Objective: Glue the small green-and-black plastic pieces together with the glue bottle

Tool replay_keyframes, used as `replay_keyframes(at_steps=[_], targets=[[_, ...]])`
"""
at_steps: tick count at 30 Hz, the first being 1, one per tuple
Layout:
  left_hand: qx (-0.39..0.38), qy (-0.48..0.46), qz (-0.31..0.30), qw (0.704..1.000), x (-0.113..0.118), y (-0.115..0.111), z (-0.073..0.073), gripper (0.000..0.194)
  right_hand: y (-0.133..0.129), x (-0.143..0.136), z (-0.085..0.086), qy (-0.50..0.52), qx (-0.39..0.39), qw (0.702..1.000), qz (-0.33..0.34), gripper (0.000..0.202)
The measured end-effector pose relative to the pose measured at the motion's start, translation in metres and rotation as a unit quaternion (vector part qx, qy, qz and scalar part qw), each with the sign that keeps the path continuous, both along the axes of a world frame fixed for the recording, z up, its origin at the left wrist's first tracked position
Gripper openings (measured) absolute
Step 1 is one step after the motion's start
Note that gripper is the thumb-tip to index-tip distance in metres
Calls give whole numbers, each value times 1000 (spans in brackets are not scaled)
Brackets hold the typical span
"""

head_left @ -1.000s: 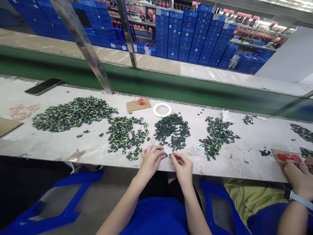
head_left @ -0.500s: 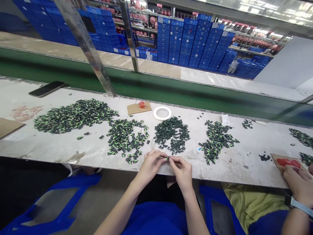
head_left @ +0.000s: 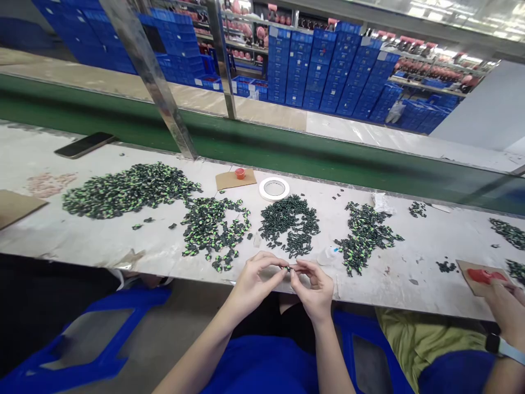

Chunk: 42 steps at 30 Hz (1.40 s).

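My left hand [head_left: 257, 279] and my right hand [head_left: 314, 285] meet at the table's front edge, fingertips pinched on a small dark part [head_left: 288, 268] between them. Just beyond them lies a pile of plain dark green pieces [head_left: 289, 221]. To its left spreads a pile of dark pieces with bright green spots [head_left: 211, 227], and a larger such pile [head_left: 133, 191] is farther left. Another spotted pile [head_left: 365, 235] lies to the right, near a small clear bottle with a blue tip [head_left: 328, 255].
A white tape roll [head_left: 274, 189] and a red cap on cardboard [head_left: 240, 173] stand behind the piles. A phone [head_left: 85, 145] lies back left. At the right, a co-worker's hand [head_left: 506, 306] touches red material [head_left: 484, 274] on cardboard. Metal posts rise behind the table.
My fingers have shifted on the small part, and my right hand has moved slightly right with its fingers more curled. The co-worker's hand has also shifted. The view has moved slightly.
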<state>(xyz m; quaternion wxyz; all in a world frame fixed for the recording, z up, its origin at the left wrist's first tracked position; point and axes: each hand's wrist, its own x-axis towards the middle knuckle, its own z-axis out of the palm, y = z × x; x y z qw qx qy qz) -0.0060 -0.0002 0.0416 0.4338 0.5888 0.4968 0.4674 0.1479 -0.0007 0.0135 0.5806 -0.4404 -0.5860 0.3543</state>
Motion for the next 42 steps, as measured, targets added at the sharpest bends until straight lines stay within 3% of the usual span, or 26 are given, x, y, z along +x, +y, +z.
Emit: replay_keyframes(at_steps=[6, 12, 19, 24, 26, 27, 28, 30, 32, 34, 37, 42], targets=[[2, 61, -6, 998, 1, -3, 9, 12, -1, 7, 1, -10, -43, 998, 37, 27], [3, 85, -5, 996, 4, -8, 11, 12, -5, 1, 5, 35, -51, 998, 14, 24], [-25, 67, -12, 997, 5, -11, 3, 10, -9, 3, 6, 24, -74, 997, 18, 21], [-73, -5, -70, 995, 4, -7, -7, 20, -9, 25, 14, -47, -57, 996, 50, 10], [-69, 27, -46, 996, -5, -3, -10, 29, -8, 39, 15, -64, -14, 998, -1, 6], [-56, 68, -9, 996, -12, -1, -11, 30, -6, 47, 14, -51, 18, 996, -67, 7], [-42, 122, 40, 991, -20, 1, -13, 27, -4, 56, 13, -28, 45, 985, -163, 10], [-23, 229, 148, 962, -37, 6, -16, 18, 3, 73, 10, 8, 70, 933, -354, 17], [-5, 298, 216, 930, -52, 9, -20, 15, 12, 87, 7, 14, 60, 908, -415, 27], [19, 334, 224, 915, -63, 12, -26, 17, 18, 95, 4, -33, 30, 923, -383, 34], [48, 358, 187, 913, -69, 15, -33, 23, 21, 96, -1, -173, 24, 938, -298, 42], [29, 362, 153, 919, -66, 20, -36, 21, 23, 84, -20, -335, 50, 912, -230, 48]])
